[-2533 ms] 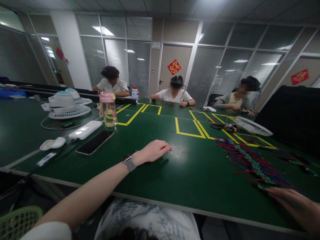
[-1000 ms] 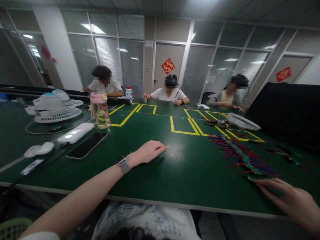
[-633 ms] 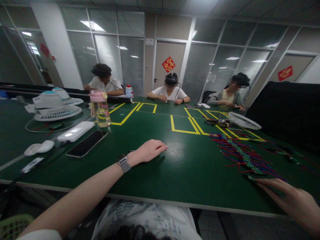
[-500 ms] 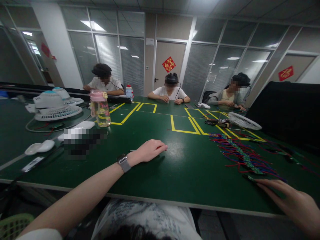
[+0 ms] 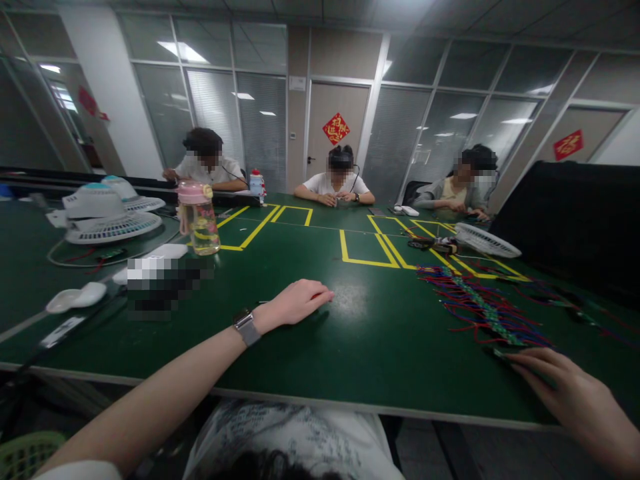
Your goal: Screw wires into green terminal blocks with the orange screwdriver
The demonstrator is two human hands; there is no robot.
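Hand (R) (image 5: 575, 390) is pinching a small green board (image 5: 497, 353) w/ a narrow grip nr the wired boards (image 5: 480, 305); L hand (image 5: 296, 303) is resting half-open on the counter (image 5: 380, 353).

Open tabletop (image 5: 380, 353) fills the middle; wired boards (image 5: 483, 307) obstruct the right.

Small board (image 5: 496, 353), wired green boards (image 5: 483, 307) in row

The table (image 5: 310, 363) is smooth with a soft gloss, its tape (image 5: 371, 264) matt, the wires (image 5: 453, 305) look plastic-coated, the fans (image 5: 113, 227) and basket (image 5: 47, 440) plastic, the bottle (image 5: 204, 230) clear and glossy, the watch (image 5: 244, 318) metallic, the shirt (image 5: 295, 440) cloth, and the door sign (image 5: 337, 129) paper.
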